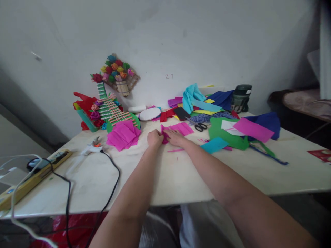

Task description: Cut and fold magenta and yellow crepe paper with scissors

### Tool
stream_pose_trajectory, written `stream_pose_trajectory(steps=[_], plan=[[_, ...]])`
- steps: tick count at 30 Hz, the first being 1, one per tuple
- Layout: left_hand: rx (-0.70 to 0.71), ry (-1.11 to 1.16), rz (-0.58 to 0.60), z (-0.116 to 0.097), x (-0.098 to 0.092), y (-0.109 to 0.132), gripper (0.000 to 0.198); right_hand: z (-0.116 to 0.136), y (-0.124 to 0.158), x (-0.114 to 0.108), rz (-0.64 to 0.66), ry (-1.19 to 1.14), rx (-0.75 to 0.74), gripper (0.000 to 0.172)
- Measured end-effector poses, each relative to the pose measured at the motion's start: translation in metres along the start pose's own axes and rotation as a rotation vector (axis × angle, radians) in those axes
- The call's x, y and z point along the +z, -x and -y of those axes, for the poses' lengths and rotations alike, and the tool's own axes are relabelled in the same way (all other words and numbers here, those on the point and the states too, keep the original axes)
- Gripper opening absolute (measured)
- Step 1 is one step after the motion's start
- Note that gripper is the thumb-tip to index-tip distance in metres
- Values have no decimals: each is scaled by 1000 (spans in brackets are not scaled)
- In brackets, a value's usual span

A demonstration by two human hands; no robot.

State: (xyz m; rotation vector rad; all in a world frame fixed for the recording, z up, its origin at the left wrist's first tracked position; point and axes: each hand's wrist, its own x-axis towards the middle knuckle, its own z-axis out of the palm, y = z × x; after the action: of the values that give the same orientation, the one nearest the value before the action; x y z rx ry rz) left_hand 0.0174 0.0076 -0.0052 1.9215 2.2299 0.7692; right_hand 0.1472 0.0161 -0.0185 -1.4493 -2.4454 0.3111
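From your head camera, the pink paper strip (182, 128) lies mid-table, its long axis running left to right and its right end angled toward the scissors (200, 126). Your left hand (155, 138) curls at its left end; whether it pinches the paper cannot be told. Your right hand (176, 137) presses flat on it, unclenched, fingers pointing left.

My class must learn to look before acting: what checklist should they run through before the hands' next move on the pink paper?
1. Left hand and right hand both on the pink crepe paper sheet: ok.
2. Left hand's grip on the sheet's edge: cannot tell.
3. Black-handled scissors lying apart from both hands: ok.
4. White glue gun lying off the sheet: ok.
5. Stack of pink paper squares apart from the left hand: ok.
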Motion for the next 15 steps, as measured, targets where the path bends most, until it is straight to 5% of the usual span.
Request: stream_pose_trajectory(steps=[4,9,15], plan=[[13,209,-72,3,1,-3,6,-1,-4,1,-90,-35,2,54],[9,522,-79,14,7,-10,13,-5,-6,-5,-355,-255,22,49],[20,930,102,21,9,-11,31,-22,-8,-10,-542,-604,155,45]])
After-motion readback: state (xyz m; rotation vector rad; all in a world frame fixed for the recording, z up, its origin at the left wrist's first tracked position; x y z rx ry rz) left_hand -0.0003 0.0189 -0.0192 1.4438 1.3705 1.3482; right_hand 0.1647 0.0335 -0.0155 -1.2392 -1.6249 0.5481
